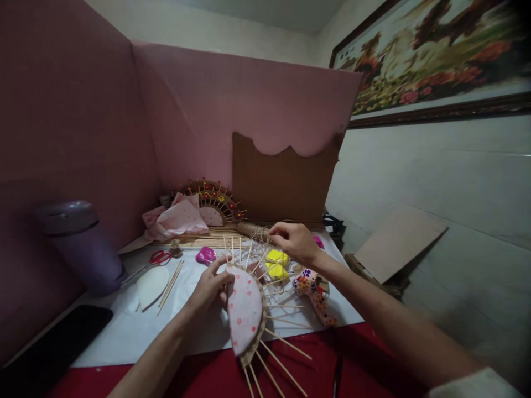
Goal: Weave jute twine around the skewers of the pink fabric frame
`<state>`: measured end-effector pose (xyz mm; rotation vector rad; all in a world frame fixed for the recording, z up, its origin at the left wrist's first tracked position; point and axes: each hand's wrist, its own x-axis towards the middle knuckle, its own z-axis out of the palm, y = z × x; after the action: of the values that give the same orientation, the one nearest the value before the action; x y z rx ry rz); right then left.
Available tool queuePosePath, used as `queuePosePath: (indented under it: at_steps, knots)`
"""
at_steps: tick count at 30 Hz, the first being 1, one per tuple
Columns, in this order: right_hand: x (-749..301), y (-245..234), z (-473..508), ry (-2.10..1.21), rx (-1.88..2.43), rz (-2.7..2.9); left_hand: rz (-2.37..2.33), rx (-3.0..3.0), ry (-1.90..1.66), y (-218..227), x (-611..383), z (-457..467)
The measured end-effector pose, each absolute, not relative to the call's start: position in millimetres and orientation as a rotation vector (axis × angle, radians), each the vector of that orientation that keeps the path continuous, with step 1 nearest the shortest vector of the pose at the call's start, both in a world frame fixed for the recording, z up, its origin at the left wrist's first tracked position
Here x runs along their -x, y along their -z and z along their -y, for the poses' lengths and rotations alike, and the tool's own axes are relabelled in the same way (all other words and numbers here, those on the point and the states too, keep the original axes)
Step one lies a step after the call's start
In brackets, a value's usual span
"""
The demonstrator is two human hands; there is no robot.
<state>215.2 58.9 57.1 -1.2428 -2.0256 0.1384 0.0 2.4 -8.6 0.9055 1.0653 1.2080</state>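
Note:
My left hand (211, 287) grips the edge of a half-round fan piece (244, 312) covered in pink flowered cloth, with thin wooden sticks spreading out from its rim. My right hand (293, 241) is above the sticks' far ends, its fingers pinched together on what looks like thin twine running among the sticks. A spool of jute twine (253, 230) lies just behind the right hand. The fan piece stands tilted over a white sheet (124, 331) on a red table.
A glue gun with flower print (315, 293), yellow (277, 264) and magenta (206, 255) packets, red scissors (160, 257), loose sticks (170, 287), a white cut-out (151, 284), a finished fan (213, 203), pink cloth (176, 220), a purple flask (81, 246), a black phone (53, 345), and a pink and brown cardboard backdrop (282, 182).

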Motion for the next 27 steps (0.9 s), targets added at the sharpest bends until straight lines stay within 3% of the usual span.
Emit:
queuePosePath:
  at_steps: [4, 12, 19, 27]
  knots:
    - [-183, -75, -67, 0.169, 1.241, 2.370, -0.914, -0.852, -1.187, 14, -1, -4]
    - [-146, -74, -83, 0.276, 1.168, 2.559, -0.807, -0.763, -1.262, 16, 0, -9]
    - [-178, -81, -98, 0.400, 1.268, 2.554, -0.929, -0.682, -1.411, 4, 16, -13]
    - [-200, -156, -127, 0.700, 1.445, 2.105, -0.950, -0.712, -1.457, -3, 38, -17]
